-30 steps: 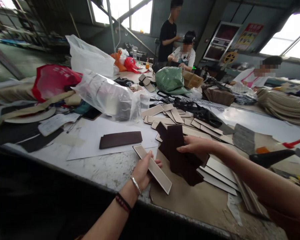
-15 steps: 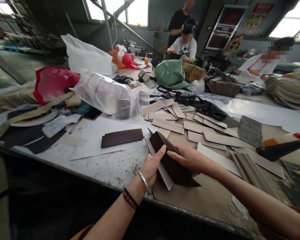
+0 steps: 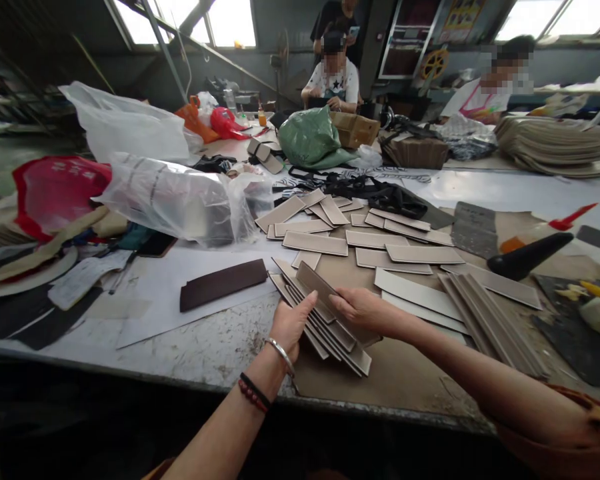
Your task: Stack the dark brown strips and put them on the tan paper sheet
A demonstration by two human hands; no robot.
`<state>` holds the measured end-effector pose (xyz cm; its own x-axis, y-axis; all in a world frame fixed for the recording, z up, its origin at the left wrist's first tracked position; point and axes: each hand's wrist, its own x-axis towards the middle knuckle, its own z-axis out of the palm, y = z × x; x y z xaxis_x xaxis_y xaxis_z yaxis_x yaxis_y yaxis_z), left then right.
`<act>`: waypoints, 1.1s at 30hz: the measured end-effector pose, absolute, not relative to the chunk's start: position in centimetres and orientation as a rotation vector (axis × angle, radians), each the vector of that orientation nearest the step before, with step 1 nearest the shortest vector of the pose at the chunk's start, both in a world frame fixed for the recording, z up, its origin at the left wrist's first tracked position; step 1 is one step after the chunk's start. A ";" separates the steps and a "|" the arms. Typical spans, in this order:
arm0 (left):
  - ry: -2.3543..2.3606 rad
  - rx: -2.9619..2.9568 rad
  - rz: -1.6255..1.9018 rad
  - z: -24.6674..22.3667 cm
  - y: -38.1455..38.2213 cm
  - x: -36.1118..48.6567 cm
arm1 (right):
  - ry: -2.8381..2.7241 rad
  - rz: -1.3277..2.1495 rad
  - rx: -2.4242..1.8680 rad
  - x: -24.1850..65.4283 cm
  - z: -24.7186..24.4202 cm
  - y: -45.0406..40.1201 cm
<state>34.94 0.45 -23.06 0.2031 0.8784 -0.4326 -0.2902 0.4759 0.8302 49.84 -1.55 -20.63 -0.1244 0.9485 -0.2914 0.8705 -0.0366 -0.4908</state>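
My left hand (image 3: pixel 291 328), with a silver bangle and beaded bracelet at the wrist, is closed around the left side of a fanned stack of beige strips (image 3: pixel 330 333). At the stack's right side, my right hand (image 3: pixel 355 308) grips a wider taupe piece (image 3: pixel 317 288) leaning against the strips. A folded dark brown piece (image 3: pixel 223 285) lies on white paper to the left. Beyond my hands, many loose beige strips (image 3: pixel 315 243) overlap on the table. Pale strips (image 3: pixel 420 297) and a row of folded taupe pieces (image 3: pixel 487 323) lie to the right.
Clear plastic bags (image 3: pixel 180 200) and a red bag (image 3: pixel 60 190) stand at the left. A green bag (image 3: pixel 310 137) sits farther back, near people across the table. A black tool (image 3: pixel 530 257) and a red-tipped bottle (image 3: pixel 535 233) lie at the right.
The dark brown face between my hands no longer shows; fanned beige strips and a taupe face show instead. The view has shifted to the right.
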 end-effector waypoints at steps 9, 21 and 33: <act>1.295 0.715 0.880 -23.8 1.1 35.2 | -1.364 1.330 -1.796 51.2 -22.7 -0.4; 1.291 0.838 0.799 -22.8 1.1 35.6 | -2.031 0.710 -1.723 47.7 -25.1 -0.4; 1.414 1.745 0.266 -17.3 5.6 31.5 | -1.979 0.594 -1.723 49.9 -20.9 -2.7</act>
